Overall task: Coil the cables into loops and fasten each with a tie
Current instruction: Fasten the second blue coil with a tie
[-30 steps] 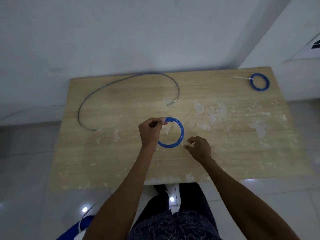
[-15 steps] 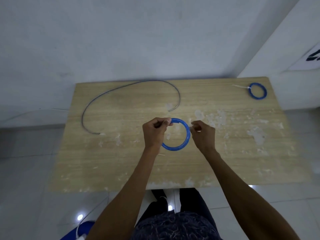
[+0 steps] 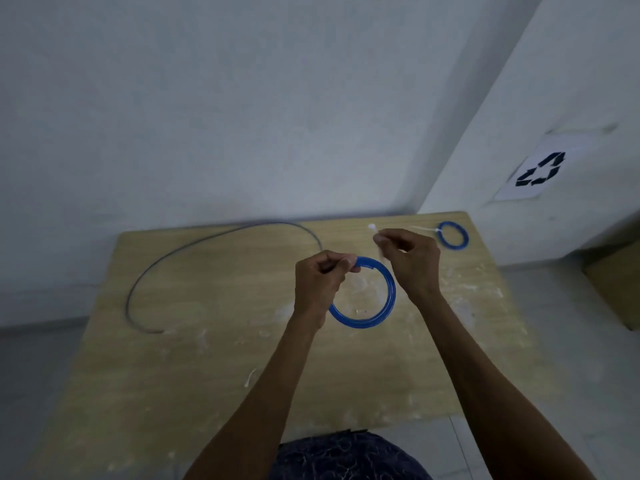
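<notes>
Worn wooden table (image 3: 207,375), pale corner walls. Blue coil (image 3: 377,318): lifted above the centre, your left hand (image 3: 320,282) pinching its top. White tie (image 3: 375,237): newly raised from table level, pinched in your right hand (image 3: 410,261), ready for threading. Tied blue coil (image 3: 453,234) far right; grey cable (image 3: 194,249) uncoiled.

We see our two forearms bare from the bottom edge of the view up to the wrists, with no sleeves, watch, bracelets or rings showing. Our left hand (image 3: 320,284) and right hand (image 3: 410,259) wear no gloves. Below them, at the bottom edge, sits our dark navy garment (image 3: 349,457), printed with a fine, pale, crackle-like line pattern.
</notes>
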A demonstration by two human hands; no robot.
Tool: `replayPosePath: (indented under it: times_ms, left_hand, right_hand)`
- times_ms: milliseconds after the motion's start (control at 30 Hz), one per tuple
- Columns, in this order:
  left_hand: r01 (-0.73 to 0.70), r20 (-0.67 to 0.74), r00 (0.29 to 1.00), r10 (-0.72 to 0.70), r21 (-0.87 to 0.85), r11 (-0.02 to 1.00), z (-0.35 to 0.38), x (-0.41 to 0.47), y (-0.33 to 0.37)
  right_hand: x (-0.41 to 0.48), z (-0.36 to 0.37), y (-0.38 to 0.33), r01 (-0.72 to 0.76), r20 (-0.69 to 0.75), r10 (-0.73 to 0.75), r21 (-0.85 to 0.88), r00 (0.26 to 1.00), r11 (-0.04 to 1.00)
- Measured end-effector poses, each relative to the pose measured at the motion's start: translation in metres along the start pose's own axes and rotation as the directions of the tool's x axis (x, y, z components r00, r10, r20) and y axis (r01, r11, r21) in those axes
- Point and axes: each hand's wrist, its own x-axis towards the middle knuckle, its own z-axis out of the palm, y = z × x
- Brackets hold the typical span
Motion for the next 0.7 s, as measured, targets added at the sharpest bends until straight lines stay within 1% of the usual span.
replayPosePath:
  times_ms: [33,100,133,200,300,400,500,567,633,667,700]
  left_hand:
    - [-0.007,0.012,1.0,0.007,-0.001,1.0,0.006,0.001,0.003]
    - [-0.022,0.031,0.999,0.022,0.006,1.0,0.015,0.004,0.007]
    - [-0.031,0.04,0.999,0.031,0.009,0.999,0.019,0.007,0.009]
    - [-0.044,0.063,0.997,0.044,0.0,0.999,0.025,0.012,0.012]
    - [-0.053,0.082,0.995,0.051,0.013,0.999,0.032,0.02,0.013]
    - [-0.069,0.079,0.995,0.063,0.082,0.994,0.038,0.029,0.013]
    - [-0.098,0.121,0.989,0.08,0.153,0.983,0.042,0.039,0.015]
    - [-0.112,0.135,0.987,0.088,0.186,0.976,0.044,0.044,0.017]
    - [-0.113,0.109,0.99,0.095,0.174,0.978,0.046,0.051,0.018]
    - [-0.103,0.076,0.993,0.092,0.154,0.983,0.047,0.055,0.018]
    - [-0.087,0.035,0.996,0.083,0.129,0.988,0.046,0.059,0.019]
  right_hand:
    - [0.003,-0.004,-0.005,-0.066,0.054,0.062,0.069,0.997,0.995]
    - [0.008,-0.013,-0.014,-0.161,0.17,0.131,0.182,0.977,0.97]
    - [0.011,-0.017,-0.018,-0.191,0.217,0.145,0.21,0.965,0.959]
    - [0.017,-0.025,-0.023,-0.23,0.279,0.167,0.213,0.946,0.95]
    - [0.028,-0.033,-0.027,-0.282,0.321,0.208,0.205,0.924,0.937]
    - [0.038,-0.035,-0.03,-0.319,0.316,0.235,0.247,0.919,0.915]
    - [0.049,-0.034,-0.031,-0.344,0.316,0.251,0.287,0.915,0.894]
    - [0.057,-0.032,-0.03,-0.342,0.324,0.248,0.276,0.913,0.898]
    - [0.064,-0.029,-0.029,-0.292,0.311,0.213,0.235,0.926,0.927]
    - [0.066,-0.027,-0.028,-0.229,0.281,0.166,0.206,0.945,0.951]
    - [0.066,-0.025,-0.027,-0.122,0.223,0.083,0.168,0.971,0.978]
